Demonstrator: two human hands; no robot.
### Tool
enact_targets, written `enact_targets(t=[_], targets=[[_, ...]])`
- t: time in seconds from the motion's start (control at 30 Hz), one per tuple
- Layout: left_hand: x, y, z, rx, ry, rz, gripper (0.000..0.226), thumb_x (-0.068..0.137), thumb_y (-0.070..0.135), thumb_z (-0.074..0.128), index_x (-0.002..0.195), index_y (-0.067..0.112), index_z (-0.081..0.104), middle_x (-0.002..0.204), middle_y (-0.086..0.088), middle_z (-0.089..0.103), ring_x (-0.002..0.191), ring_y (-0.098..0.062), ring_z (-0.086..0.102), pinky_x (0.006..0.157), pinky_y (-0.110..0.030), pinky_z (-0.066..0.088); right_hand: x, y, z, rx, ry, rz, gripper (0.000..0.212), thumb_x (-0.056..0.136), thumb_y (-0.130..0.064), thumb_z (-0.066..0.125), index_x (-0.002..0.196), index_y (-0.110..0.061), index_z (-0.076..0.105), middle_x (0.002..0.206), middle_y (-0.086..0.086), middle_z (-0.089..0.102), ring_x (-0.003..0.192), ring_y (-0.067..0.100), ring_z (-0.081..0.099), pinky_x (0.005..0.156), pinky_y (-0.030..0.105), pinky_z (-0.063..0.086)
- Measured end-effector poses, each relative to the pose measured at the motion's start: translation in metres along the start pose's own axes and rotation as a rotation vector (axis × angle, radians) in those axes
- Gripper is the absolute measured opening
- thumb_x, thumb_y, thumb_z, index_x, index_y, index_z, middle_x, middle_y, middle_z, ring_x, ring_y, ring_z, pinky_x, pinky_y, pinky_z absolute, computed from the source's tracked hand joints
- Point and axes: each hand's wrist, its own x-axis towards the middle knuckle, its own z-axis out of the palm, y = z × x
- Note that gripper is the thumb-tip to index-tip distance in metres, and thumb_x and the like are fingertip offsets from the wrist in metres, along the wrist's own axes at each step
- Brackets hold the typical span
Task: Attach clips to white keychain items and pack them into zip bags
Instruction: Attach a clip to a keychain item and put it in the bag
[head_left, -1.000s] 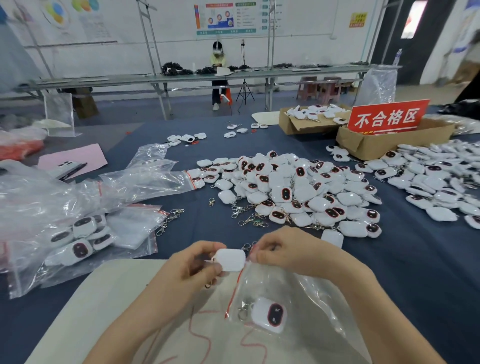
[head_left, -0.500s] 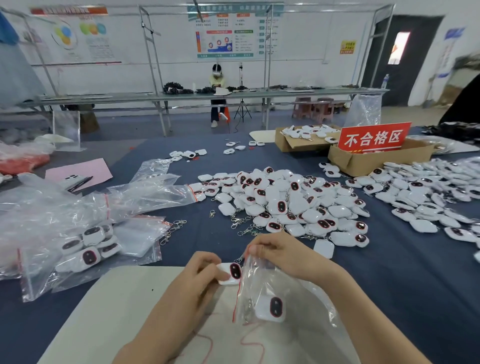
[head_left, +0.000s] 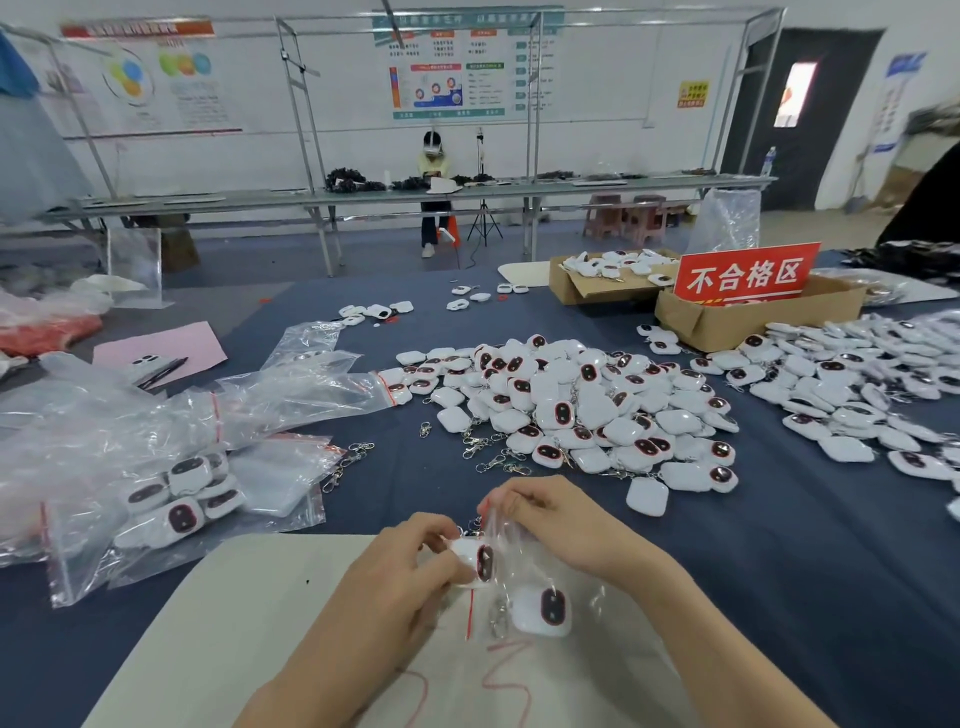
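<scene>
The step in hand seems to be the packing, not the clipping. In the lower middle of the frame the left hand (head_left: 410, 566) grips a white item (head_left: 475, 564) in its curled fingers and holds it at the mouth of a small zip bag (head_left: 597, 597); the right hand (head_left: 550, 525), just beside the left one, pinches the upper edge of this bag and holds it up, so both hands are clamped and close together. I cannot tell if the item is already partly past the mouth, because the plastic is clear and folded there; something small and metallic shows at its top, probably its clip, but it is half hidden. The bag lies on a pale board (head_left: 234, 623); inside it is one packed item (head_left: 543, 610), dark face up, with a clip (head_left: 498, 621) touching its left side. The next move, as I judge it, calls for pushing the held item fully in beside the packed one, with the mouth kept wide so the clip does not catch the red zip strip; after this the strip must be pressed closed. At the left a big bag (head_left: 78, 545) holds several finished items (head_left: 182, 499). At the upper right a box (head_left: 727, 325) carries a red sign (head_left: 748, 275), and its inside is hidden; the far box (head_left: 571, 288) behind it holds white items. In the centre a pile (head_left: 571, 410) waits loose, with spare clips (head_left: 488, 452) near its lower edge.
</scene>
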Motion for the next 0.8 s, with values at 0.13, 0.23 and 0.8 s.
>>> enact_targets(t=[0.13, 0.23, 0.8], targets=[[0.011, 0.008, 0.005, -0.041, 0.005, -0.01, 0.025, 0.08, 0.004, 0.078, 0.094, 0.024, 0.071, 0.1, 0.006, 0.057, 0.078, -0.013, 0.054, 0.066, -0.023, 0.044, 0.0, 0.003, 0.005, -0.121, 0.017, 0.015, 0.028, 0.103, -0.04, 0.052, 0.096, -0.029, 0.076, 0.093, -0.02, 0.075, 0.093, -0.003, 0.066, 0.092, 0.024, 0.049], [0.015, 0.015, 0.012, -0.089, 0.006, -0.073, 0.02, 0.088, 0.01, 0.073, 0.1, 0.025, 0.069, 0.103, 0.012, 0.061, 0.089, -0.009, 0.056, 0.077, -0.027, 0.047, 0.0, 0.004, 0.005, -0.11, 0.023, 0.029, 0.027, 0.103, -0.037, 0.053, 0.095, -0.029, 0.077, 0.091, -0.02, 0.075, 0.092, -0.005, 0.065, 0.091, 0.027, 0.05], [0.042, -0.004, 0.001, -0.734, 0.171, -0.661, 0.038, 0.094, -0.016, 0.039, 0.096, 0.013, 0.064, 0.092, 0.001, 0.078, 0.085, -0.014, 0.07, 0.078, -0.023, 0.051, 0.013, 0.0, -0.012, -0.171, 0.192, 0.01, 0.025, 0.101, -0.041, 0.055, 0.11, -0.028, 0.073, 0.101, -0.008, 0.073, 0.087, 0.009, 0.065, 0.084, 0.028, 0.053]])
